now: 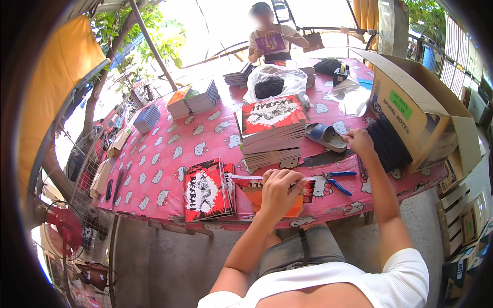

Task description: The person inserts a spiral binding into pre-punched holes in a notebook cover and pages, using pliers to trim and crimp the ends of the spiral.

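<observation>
— Orange, that booklet (277, 203) under your left hand (279, 189)?
— Yes — my fingers are curled down on it at six o'clock, by the blue pliers (336, 179).
— And the right hand (359, 141)?
— At three o'clock, fingers closed into the black spiral coils (387, 143) beside the cardboard box (416, 110).

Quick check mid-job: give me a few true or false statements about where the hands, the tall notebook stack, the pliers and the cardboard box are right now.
1. The left hand rests on an orange-covered notebook at the table's near edge. True.
2. The right hand holds the blue-handled pliers. False: the pliers lie on the pink patterned tablecloth; that hand reaches the black spiral coils.
3. The coils spill from an open brown cardboard box lying on its side. True.
4. The tall stack of red-covered notebooks sits inside the box. False: it stands mid-table.
</observation>
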The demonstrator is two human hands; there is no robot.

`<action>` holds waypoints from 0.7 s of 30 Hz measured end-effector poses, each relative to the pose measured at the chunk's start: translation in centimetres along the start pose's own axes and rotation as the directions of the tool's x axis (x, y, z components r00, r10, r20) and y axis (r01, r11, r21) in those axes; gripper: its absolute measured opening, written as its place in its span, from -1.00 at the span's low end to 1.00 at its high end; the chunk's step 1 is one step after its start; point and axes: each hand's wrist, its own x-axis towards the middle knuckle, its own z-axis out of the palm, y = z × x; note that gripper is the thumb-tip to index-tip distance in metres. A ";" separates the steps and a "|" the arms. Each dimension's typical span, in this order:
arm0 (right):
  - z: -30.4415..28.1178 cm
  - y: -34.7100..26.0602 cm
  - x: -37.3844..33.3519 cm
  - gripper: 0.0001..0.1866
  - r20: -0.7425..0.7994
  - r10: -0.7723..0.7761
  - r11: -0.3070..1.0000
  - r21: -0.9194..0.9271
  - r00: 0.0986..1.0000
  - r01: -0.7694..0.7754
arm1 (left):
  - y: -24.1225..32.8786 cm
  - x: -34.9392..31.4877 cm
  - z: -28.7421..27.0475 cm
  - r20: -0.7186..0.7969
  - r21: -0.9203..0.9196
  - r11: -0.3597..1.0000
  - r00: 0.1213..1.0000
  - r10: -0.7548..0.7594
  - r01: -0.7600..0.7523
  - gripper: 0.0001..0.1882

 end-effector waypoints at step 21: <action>0.1 -8.7 -13.4 -0.79 -0.053 -0.235 0.733 0.646 0.971 0.212 | 0.7 -0.9 -0.4 -0.055 -0.006 1.000 0.998 0.002 -0.002 -0.83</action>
